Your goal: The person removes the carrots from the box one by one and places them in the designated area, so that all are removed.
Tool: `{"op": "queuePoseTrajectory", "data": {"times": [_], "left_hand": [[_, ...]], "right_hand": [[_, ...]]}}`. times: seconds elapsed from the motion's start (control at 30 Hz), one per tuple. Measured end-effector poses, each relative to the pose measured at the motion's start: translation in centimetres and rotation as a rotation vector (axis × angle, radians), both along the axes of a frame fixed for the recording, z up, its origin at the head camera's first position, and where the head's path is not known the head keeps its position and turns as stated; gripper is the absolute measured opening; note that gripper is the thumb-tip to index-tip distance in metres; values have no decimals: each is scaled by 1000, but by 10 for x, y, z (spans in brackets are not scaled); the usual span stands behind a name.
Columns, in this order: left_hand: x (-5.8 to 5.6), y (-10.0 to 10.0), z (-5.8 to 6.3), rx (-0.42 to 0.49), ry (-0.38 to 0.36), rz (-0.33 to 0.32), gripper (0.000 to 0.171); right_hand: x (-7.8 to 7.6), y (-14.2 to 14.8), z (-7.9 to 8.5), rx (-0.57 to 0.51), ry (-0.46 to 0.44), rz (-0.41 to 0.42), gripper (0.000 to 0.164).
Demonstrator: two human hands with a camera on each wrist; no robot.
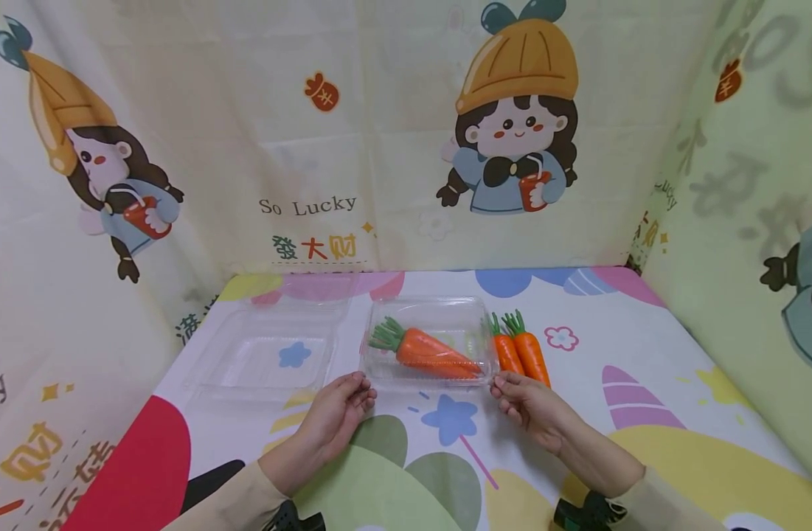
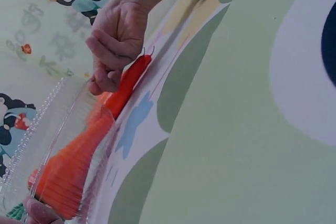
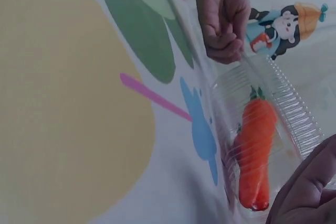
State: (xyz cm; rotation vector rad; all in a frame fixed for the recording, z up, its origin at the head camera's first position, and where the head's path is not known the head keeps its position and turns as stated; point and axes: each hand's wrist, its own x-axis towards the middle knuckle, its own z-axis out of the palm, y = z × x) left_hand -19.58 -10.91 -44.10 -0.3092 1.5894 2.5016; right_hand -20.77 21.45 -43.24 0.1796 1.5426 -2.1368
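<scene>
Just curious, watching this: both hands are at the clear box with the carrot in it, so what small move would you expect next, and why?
Probably a slight lift or slide of the clear box. The left hand and right hand each pinch a near corner of its rim, an even grip on both sides. One carrot lies inside; two more carrots lie on the table beside it, and an empty tray sits to the left.

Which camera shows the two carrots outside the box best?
The head view: both loose carrots lie whole on the table, right of the clear box. The left wrist view catches just part of one beneath the right hand. The right wrist view shows neither.
</scene>
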Motion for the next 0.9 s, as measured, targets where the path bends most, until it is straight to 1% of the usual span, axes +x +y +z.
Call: {"op": "queuePoseTrajectory", "data": {"times": [0.1,0.2,0.3,0.37,0.47,0.57,0.77,0.9], "left_hand": [[2,0,-3,22,-2,-3,19],[4,-2,-7,27,-6,-5,22],[5,-3,-10,13,-17,-8,25],[4,-5,-11,-1,-17,-21,28],[3,-6,-11,-19,-20,-31,30],[3,-7,-12,-24,-22,-33,31],[4,-8,-12,-6,-52,1,27],[4,-10,-11,-27,-54,14,24]], "right_hand": [[1,0,0,28,7,0,14],[2,1,0,137,52,19,23],[3,1,0,256,116,62,35],[3,1,0,304,153,90,38],[3,-1,1,341,184,112,38],[4,-3,1,361,211,113,38],[4,-6,1,383,222,97,36],[4,-6,2,397,229,107,36]]}}
